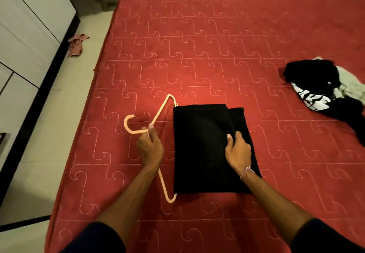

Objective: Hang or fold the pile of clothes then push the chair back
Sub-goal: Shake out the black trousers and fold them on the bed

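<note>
Head view, left hand [150,148] grips hanger [161,112], right hand [238,151] seemingly pinches black garment [201,146]

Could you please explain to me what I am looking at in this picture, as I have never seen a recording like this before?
There is no machine here: a person wears a camera on the head, so you look down at their own two arms. They lean over a red quilted mattress. The left hand grips a pale pink hanger near its hook. The right hand pinches a fold of a black garment, which lies folded flat beside the hanger. Further right sits a pile of clothes, black and white, not yet sorted. On the floor to the left lies a pinkish cloth beside a white cabinet.
</note>
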Tool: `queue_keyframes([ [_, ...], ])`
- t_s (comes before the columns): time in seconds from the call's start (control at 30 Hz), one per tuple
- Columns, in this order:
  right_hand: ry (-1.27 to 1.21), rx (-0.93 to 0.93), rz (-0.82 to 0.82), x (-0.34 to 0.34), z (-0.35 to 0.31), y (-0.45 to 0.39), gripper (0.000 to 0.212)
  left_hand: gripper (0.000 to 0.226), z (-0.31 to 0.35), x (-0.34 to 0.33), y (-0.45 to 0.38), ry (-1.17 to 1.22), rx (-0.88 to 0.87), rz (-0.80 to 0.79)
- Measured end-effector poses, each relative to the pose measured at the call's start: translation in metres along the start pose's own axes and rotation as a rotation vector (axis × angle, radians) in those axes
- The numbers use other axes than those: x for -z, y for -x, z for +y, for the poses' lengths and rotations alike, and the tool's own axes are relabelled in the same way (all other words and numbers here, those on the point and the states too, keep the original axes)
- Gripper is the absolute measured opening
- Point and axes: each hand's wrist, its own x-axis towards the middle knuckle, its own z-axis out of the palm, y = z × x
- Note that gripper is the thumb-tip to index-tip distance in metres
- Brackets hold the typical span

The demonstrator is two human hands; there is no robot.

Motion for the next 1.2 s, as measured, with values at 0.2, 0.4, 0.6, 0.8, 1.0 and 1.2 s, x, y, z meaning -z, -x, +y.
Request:
queue_keyframes([
  [0.2,0.083,0.005,0.080,0.020,0.038,-0.014,0.023,0.035,0.012,-0.018,0.016,-0.013,-0.028,-0.029],
  [0.4,0.128,-0.007,0.104,0.041,0.054,-0.021,0.026,0.031,0.021,-0.030,0.033,0.010,-0.058,-0.033],
  [0.6,0.266,-0.096,-0.044,0.046,0.071,-0.020,0.041,0.034,0.021,-0.032,0.043,0.036,0.073,-0.108],
  [0.8,0.210,0.034,-0.004,0.046,0.067,-0.019,0.049,0.039,0.033,-0.031,0.051,0.172,0.146,-0.043],
  [1.0,0.265,0.263,-0.076,0.053,0.037,-0.024,0.058,0.039,0.073,-0.006,0.050,0.188,0.027,-0.004],
  [1.2,0.207,0.581,-0.161,0.088,-0.041,-0.032,0.064,0.026,0.135,0.031,0.035,0.228,-0.128,-0.040],
])
